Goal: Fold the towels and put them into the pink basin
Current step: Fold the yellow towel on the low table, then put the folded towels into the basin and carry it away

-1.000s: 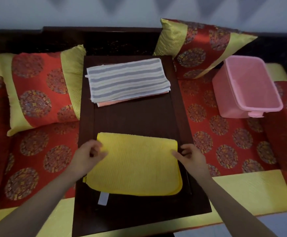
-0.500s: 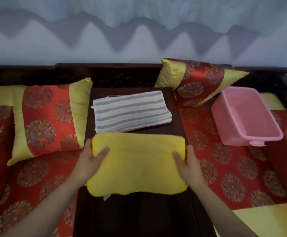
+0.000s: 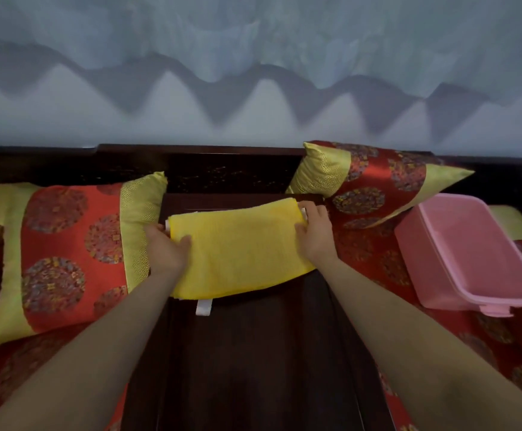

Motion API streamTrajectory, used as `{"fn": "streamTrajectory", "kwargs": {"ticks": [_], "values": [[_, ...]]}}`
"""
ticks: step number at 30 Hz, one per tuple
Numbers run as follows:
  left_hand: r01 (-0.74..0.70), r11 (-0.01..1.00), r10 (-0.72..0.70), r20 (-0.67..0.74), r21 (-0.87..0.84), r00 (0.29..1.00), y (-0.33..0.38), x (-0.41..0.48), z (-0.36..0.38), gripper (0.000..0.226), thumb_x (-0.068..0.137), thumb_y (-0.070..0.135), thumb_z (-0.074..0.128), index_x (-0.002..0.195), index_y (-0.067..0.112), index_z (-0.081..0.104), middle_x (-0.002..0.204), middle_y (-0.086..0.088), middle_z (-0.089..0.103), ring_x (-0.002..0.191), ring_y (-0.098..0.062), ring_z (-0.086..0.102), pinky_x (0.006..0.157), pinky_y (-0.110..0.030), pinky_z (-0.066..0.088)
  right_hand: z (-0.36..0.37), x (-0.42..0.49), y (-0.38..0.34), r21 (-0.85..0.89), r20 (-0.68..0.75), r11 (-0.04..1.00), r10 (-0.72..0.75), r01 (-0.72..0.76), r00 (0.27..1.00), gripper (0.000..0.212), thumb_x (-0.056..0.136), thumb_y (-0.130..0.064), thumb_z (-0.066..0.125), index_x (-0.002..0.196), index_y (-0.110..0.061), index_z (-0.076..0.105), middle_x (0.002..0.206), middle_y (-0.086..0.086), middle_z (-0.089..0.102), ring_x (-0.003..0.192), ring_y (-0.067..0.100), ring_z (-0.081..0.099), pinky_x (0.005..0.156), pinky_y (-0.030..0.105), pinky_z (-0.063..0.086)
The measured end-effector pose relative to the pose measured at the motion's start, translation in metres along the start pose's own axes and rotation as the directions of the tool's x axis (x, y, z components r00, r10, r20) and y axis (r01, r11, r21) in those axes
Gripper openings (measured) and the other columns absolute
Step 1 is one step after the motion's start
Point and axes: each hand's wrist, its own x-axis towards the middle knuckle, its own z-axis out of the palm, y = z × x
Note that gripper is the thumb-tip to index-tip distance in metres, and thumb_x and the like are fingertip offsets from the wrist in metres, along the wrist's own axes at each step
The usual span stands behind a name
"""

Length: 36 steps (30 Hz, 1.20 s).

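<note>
Folded yellow towel (image 3: 241, 250) lies across the dark table's far end; empty pink basin (image 3: 468, 256) sits right.

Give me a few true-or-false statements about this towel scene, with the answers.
1. Both hands hold the yellow towel. True: the left hand and right hand grip its two sides.
2. The pink basin already has a towel in it. False: it is empty.
3. The basin sits to the person's right. True.
4. The towel is blue. False: it is yellow.
5. A white tag hangs below the towel's near edge. True.
</note>
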Motion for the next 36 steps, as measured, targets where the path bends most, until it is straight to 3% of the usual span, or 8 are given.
{"fn": "streamTrajectory", "kwargs": {"ticks": [2, 4, 7, 11, 18, 26, 29, 36], "values": [[-0.229, 0.947, 0.245, -0.045, 0.227, 0.968, -0.011, -0.001, 0.008, 0.069, 0.081, 0.019, 0.069, 0.136, 0.001, 0.032, 0.136, -0.022, 0.04, 0.129, -0.04, 0.037, 0.103, -0.048, 0.037, 0.01, -0.003, 0.008, -0.086, 0.004, 0.991, -0.105, 0.105, 0.994, 0.046, 0.092, -0.011, 0.05, 0.136, -0.018, 0.042, 0.135, 0.01, 0.041, 0.115, 0.025, 0.047, 0.098, 0.044, 0.045], [-0.465, 0.781, 0.462, 0.116, 0.417, 0.879, -0.026, -0.007, 0.016, 0.069, 0.088, 0.035, 0.057, 0.144, 0.008, 0.026, 0.152, -0.017, 0.026, 0.141, -0.033, 0.024, 0.11, -0.053, 0.029, 0.017, -0.008, 0.017, -0.281, 0.147, 0.921, -0.235, 0.269, 0.961, 0.049, 0.097, -0.034, 0.041, 0.145, -0.028, 0.033, 0.155, 0.006, 0.026, 0.139, 0.028, 0.029, 0.114, 0.047, 0.028], [-0.569, 0.654, 0.445, 0.355, 0.498, 0.822, -0.048, -0.011, 0.027, 0.07, 0.092, 0.057, 0.024, 0.151, 0.02, 0.011, 0.161, 0.0, 0.003, 0.147, -0.017, -0.002, 0.115, -0.055, 0.009, 0.026, -0.016, 0.031, -0.467, 0.387, 0.809, -0.175, 0.356, 0.905, 0.059, 0.094, -0.061, 0.014, 0.149, -0.043, 0.003, 0.16, -0.011, -0.008, 0.148, 0.016, -0.011, 0.117, 0.053, -0.008], [-0.563, 0.605, 0.406, 0.389, 0.564, 0.827, -0.058, -0.005, 0.031, 0.077, 0.088, 0.065, 0.008, 0.151, 0.022, 0.0, 0.16, 0.005, -0.008, 0.145, -0.01, -0.014, 0.116, -0.054, -0.001, 0.037, -0.021, 0.041, -0.529, 0.363, 0.811, -0.051, 0.25, 0.93, 0.067, 0.089, -0.066, 0.001, 0.148, -0.038, -0.015, 0.156, -0.014, -0.023, 0.143, 0.013, -0.026, 0.112, 0.058, -0.018], [-0.523, 0.618, 0.298, 0.441, 0.587, 0.847, -0.029, -0.019, 0.012, 0.073, 0.093, 0.058, 0.015, 0.15, 0.018, -0.007, 0.159, 0.002, -0.013, 0.145, -0.012, -0.017, 0.116, -0.052, -0.007, 0.012, -0.034, 0.014, -0.486, 0.301, 0.867, 0.048, 0.11, 0.953, 0.073, 0.096, -0.058, 0.019, 0.152, -0.018, -0.003, 0.161, -0.002, -0.009, 0.147, 0.016, -0.015, 0.115, 0.056, -0.01], [-0.682, 0.69, 0.543, 0.449, 0.243, 0.71, 0.082, -0.093, -0.009, 0.06, 0.099, 0.033, 0.039, 0.15, 0.01, 0.016, 0.156, -0.011, 0.021, 0.146, -0.025, 0.016, 0.117, -0.043, 0.018, -0.148, -0.092, 0.034, -0.407, -0.016, 0.912, 0.046, -0.048, 0.999, 0.075, 0.079, -0.058, 0.048, 0.144, -0.023, 0.032, 0.154, 0.003, 0.029, 0.143, 0.025, 0.023, 0.114, 0.051, 0.02], [-0.697, 0.694, 0.557, 0.477, 0.182, 0.68, 0.13, -0.135, 0.011, 0.059, 0.098, 0.028, 0.042, 0.149, 0.009, 0.019, 0.156, -0.012, 0.022, 0.145, -0.026, 0.018, 0.117, -0.04, 0.019, -0.212, -0.106, 0.058, -0.434, -0.075, 0.891, 0.111, -0.132, 0.991, 0.082, 0.072, -0.062, 0.043, 0.143, -0.02, 0.035, 0.151, 0.007, 0.034, 0.138, 0.029, 0.029, 0.111, 0.051, 0.027], [-0.703, 0.688, 0.514, 0.561, 0.182, 0.649, 0.184, -0.245, 0.1, 0.06, 0.096, 0.029, 0.042, 0.148, 0.007, 0.021, 0.155, -0.015, 0.024, 0.143, -0.029, 0.021, 0.116, -0.042, 0.02, -0.319, -0.122, 0.155, -0.49, -0.09, 0.842, 0.21, -0.227, 0.974, 0.072, 0.076, -0.046, 0.066, 0.138, -0.021, 0.041, 0.146, 0.008, 0.04, 0.134, 0.029, 0.034, 0.109, 0.052, 0.027]]}}
